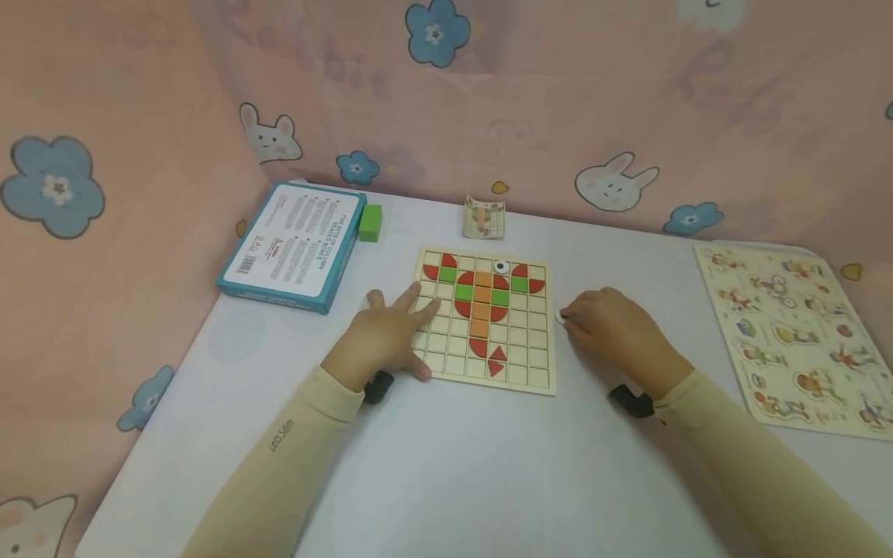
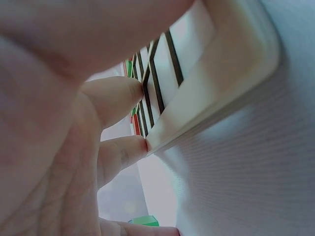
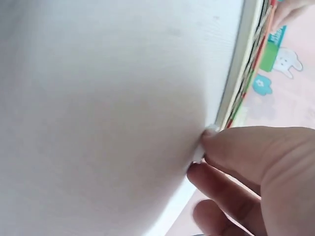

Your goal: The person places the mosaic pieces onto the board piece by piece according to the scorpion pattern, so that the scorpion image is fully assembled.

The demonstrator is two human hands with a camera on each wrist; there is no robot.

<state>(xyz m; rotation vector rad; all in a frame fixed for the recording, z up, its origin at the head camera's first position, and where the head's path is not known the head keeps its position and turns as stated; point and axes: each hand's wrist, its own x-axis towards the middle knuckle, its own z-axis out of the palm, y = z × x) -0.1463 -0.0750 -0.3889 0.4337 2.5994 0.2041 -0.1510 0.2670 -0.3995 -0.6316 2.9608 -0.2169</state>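
A wooden grid board (image 1: 519, 364) lies on the white table, bearing red quarter-round pieces, green and orange squares (image 1: 481, 294), red triangles (image 1: 497, 360) near the bottom, and one round eye piece (image 1: 501, 266) at the top. My left hand (image 1: 382, 337) rests with fingers spread along the board's left edge; in the left wrist view its fingertips (image 2: 140, 143) touch the rim. Just off the right edge, my right hand (image 1: 617, 329) pinches a small white disc (image 1: 560, 316) between thumb and finger. The right wrist view shows the disc mostly covered by the fingertips.
Behind the board stands a small pattern card (image 1: 484, 218). A blue-edged box (image 1: 293, 244) and a green block (image 1: 371, 223) are at the back left. On the right lies a picture puzzle board (image 1: 802, 341). Pink printed cloth (image 1: 530, 101) hangs behind the table.
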